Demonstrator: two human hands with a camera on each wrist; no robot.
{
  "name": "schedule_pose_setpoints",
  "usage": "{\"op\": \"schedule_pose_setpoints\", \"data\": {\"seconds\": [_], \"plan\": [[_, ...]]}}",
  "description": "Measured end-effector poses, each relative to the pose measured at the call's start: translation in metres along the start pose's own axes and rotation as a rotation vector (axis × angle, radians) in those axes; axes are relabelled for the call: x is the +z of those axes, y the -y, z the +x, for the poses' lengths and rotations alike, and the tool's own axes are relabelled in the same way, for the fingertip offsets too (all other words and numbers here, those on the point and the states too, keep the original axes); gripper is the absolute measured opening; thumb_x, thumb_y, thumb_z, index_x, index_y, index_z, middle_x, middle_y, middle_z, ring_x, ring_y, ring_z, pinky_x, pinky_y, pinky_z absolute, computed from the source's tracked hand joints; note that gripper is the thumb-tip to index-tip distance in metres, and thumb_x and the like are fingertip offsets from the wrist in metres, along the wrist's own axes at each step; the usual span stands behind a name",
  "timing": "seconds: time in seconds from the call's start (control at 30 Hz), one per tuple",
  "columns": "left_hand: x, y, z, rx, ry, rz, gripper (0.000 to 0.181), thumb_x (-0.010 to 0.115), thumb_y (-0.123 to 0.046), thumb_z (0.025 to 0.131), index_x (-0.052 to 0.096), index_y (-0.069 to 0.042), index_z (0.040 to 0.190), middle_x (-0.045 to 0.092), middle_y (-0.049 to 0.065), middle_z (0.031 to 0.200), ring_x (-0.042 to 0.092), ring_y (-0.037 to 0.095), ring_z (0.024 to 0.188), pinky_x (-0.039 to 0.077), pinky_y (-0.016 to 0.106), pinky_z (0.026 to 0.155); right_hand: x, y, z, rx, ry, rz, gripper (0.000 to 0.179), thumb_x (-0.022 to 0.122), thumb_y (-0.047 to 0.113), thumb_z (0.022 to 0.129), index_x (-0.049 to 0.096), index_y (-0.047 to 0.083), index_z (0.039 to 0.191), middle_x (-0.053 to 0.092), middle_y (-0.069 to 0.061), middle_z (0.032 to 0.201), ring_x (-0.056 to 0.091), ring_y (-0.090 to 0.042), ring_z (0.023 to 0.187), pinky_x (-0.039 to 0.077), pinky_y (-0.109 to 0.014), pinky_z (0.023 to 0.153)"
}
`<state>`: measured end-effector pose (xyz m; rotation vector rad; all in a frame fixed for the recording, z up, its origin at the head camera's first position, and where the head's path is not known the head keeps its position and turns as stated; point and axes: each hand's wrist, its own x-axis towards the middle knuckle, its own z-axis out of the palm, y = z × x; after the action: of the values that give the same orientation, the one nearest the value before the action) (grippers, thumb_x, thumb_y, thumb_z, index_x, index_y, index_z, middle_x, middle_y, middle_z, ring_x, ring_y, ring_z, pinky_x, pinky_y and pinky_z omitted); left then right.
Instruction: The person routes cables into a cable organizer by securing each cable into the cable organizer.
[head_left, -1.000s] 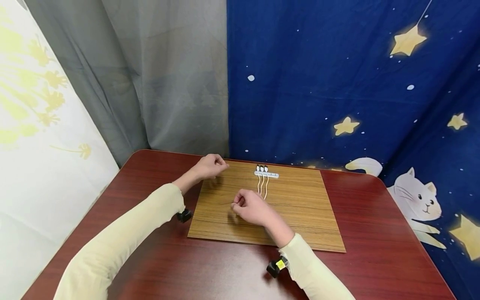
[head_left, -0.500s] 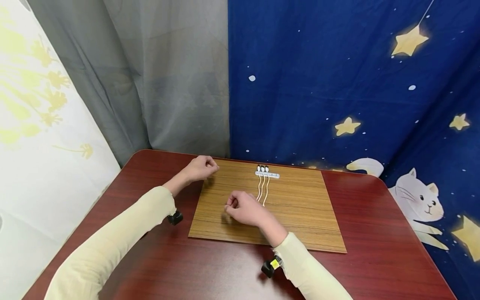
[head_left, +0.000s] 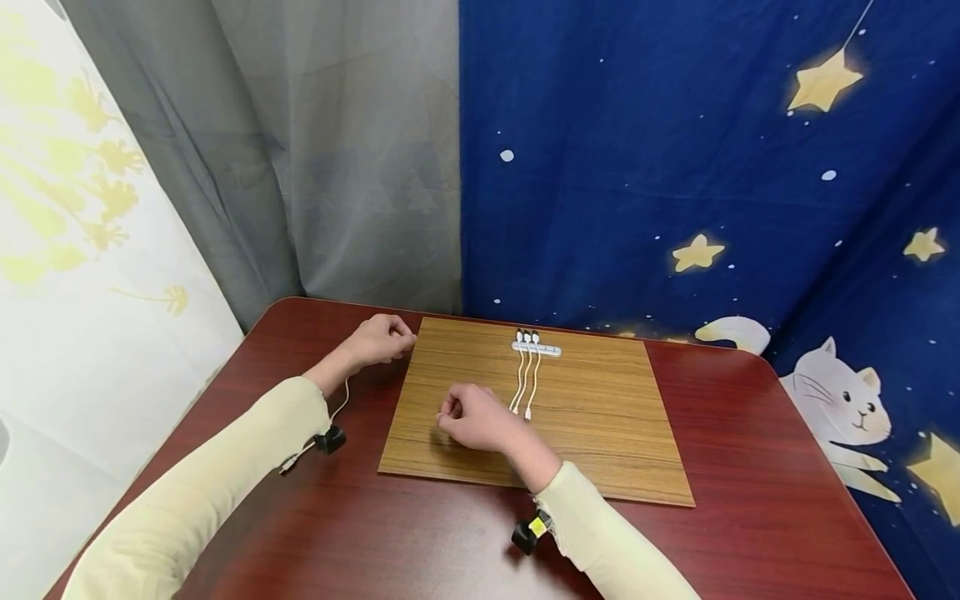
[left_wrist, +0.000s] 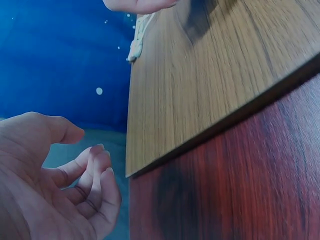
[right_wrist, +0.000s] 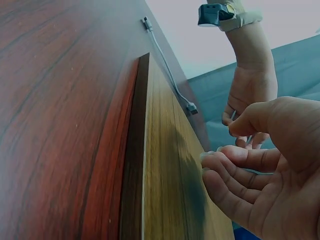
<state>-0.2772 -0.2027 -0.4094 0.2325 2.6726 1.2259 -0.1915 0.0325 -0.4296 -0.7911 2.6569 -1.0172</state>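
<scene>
My left hand (head_left: 381, 340) hovers just past the board's left edge, fingers loosely curled. In the left wrist view a gap shows between thumb and fingertips, with nothing held. My right hand (head_left: 476, 418) is over the left-middle of the wood-grain board (head_left: 600, 417), also loosely curled around nothing. Behind it, three short white charging cables (head_left: 535, 379) run down from a white cable organizer (head_left: 551, 351) near the board's back edge. A loose white USB cable (right_wrist: 167, 65) lies on the table left of the board; my left forearm partly covers it in the head view.
The board rests on a dark red table (head_left: 750, 450). A grey curtain (head_left: 367, 167) and a blue starry curtain (head_left: 600, 167) hang behind it, with a white patterned cloth (head_left: 90, 350) at left. Each wrist wears a small black camera (head_left: 330, 439).
Both hands have drifted left, the left one leaving the board's surface. More of the three cables' lower ends shows, and the loose cable has come into view beside my left forearm.
</scene>
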Motion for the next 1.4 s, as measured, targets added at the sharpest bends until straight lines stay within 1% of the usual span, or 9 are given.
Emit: {"op": "schedule_pose_setpoints", "data": {"seconds": [0.27, 0.33, 0.5, 0.73, 0.9, 1.03, 1.17, 1.27, 1.4], "plan": [[-0.009, 0.014, -0.002, -0.015, -0.02, 0.032, 0.021, 0.062, -0.021, 0.101, 0.067, -0.001, 0.102, 0.069, 0.014, 0.098, 0.067, 0.023, 0.083, 0.055, 0.033, 0.069, 0.012, 0.008, 0.008, -0.004, 0.009, -0.006, 0.015, 0.069, 0.017, 0.091, 0.063, 0.018, 0.077, 0.06, 0.01, 0.069, 0.054, -0.007, 0.063, 0.046, -0.026, 0.062], [-0.01, 0.016, -0.002, -0.028, -0.024, 0.037, 0.02, 0.062, -0.022, 0.101, 0.067, -0.003, 0.101, 0.069, 0.013, 0.097, 0.067, 0.024, 0.084, 0.055, 0.033, 0.069, 0.014, 0.011, 0.009, -0.002, 0.009, -0.007, 0.016, 0.069, 0.017, 0.091, 0.063, 0.018, 0.076, 0.06, 0.01, 0.068, 0.054, -0.007, 0.063, 0.045, -0.026, 0.061], [-0.012, 0.021, -0.006, -0.043, -0.027, 0.024, 0.021, 0.062, -0.021, 0.101, 0.066, -0.001, 0.102, 0.069, 0.018, 0.097, 0.068, 0.03, 0.087, 0.055, 0.032, 0.068, 0.019, 0.018, 0.009, 0.001, 0.021, -0.009, 0.018, 0.068, 0.019, 0.091, 0.063, 0.019, 0.074, 0.059, 0.01, 0.066, 0.053, -0.008, 0.062, 0.044, -0.026, 0.061], [-0.017, 0.032, -0.01, -0.074, -0.044, 0.014, 0.018, 0.063, -0.019, 0.1, 0.065, -0.001, 0.1, 0.068, 0.017, 0.089, 0.067, 0.029, 0.08, 0.053, 0.03, 0.065, 0.028, 0.026, 0.012, -0.008, 0.034, -0.018, 0.02, 0.068, 0.019, 0.091, 0.062, 0.019, 0.072, 0.057, 0.01, 0.066, 0.052, -0.008, 0.062, 0.044, -0.025, 0.061], [-0.019, 0.043, -0.012, -0.086, -0.057, 0.01, 0.02, 0.063, -0.021, 0.099, 0.064, -0.001, 0.102, 0.068, 0.016, 0.088, 0.066, 0.028, 0.079, 0.052, 0.03, 0.065, 0.036, 0.032, 0.015, -0.018, 0.042, -0.014, 0.02, 0.068, 0.018, 0.09, 0.061, 0.018, 0.072, 0.057, 0.009, 0.065, 0.052, -0.008, 0.06, 0.044, -0.024, 0.058], [-0.023, 0.049, -0.017, -0.098, -0.083, 0.015, 0.021, 0.064, -0.022, 0.099, 0.062, -0.002, 0.105, 0.069, 0.015, 0.089, 0.066, 0.029, 0.078, 0.051, 0.031, 0.065, 0.045, 0.037, 0.018, -0.035, 0.043, -0.019, 0.022, 0.068, 0.019, 0.091, 0.061, 0.019, 0.07, 0.055, 0.009, 0.062, 0.051, -0.007, 0.058, 0.043, -0.023, 0.056], [-0.027, 0.052, -0.021, -0.096, -0.125, 0.038, 0.022, 0.063, -0.023, 0.099, 0.061, -0.002, 0.107, 0.069, 0.016, 0.089, 0.065, 0.029, 0.077, 0.049, 0.034, 0.067, 0.053, 0.041, 0.021, -0.048, 0.037, -0.037, 0.025, 0.068, 0.022, 0.092, 0.06, 0.02, 0.068, 0.053, 0.009, 0.059, 0.051, -0.008, 0.057, 0.042, -0.023, 0.055], [-0.03, 0.053, -0.024, -0.092, -0.162, 0.064, 0.023, 0.064, -0.024, 0.098, 0.061, -0.003, 0.106, 0.069, 0.014, 0.088, 0.064, 0.026, 0.075, 0.047, 0.034, 0.068, 0.059, 0.044, 0.023, -0.047, 0.035, -0.051, 0.026, 0.068, 0.022, 0.092, 0.059, 0.019, 0.068, 0.052, 0.009, 0.058, 0.05, -0.008, 0.057, 0.042, -0.023, 0.056], [-0.035, 0.052, -0.028, -0.103, -0.173, 0.086, 0.025, 0.064, -0.026, 0.098, 0.061, -0.003, 0.107, 0.068, 0.012, 0.086, 0.063, 0.024, 0.075, 0.047, 0.034, 0.068, 0.066, 0.05, 0.024, -0.026, 0.045, -0.05, 0.027, 0.068, 0.023, 0.093, 0.058, 0.02, 0.068, 0.054, 0.012, 0.056, 0.052, -0.007, 0.056, 0.042, -0.022, 0.055]]}}
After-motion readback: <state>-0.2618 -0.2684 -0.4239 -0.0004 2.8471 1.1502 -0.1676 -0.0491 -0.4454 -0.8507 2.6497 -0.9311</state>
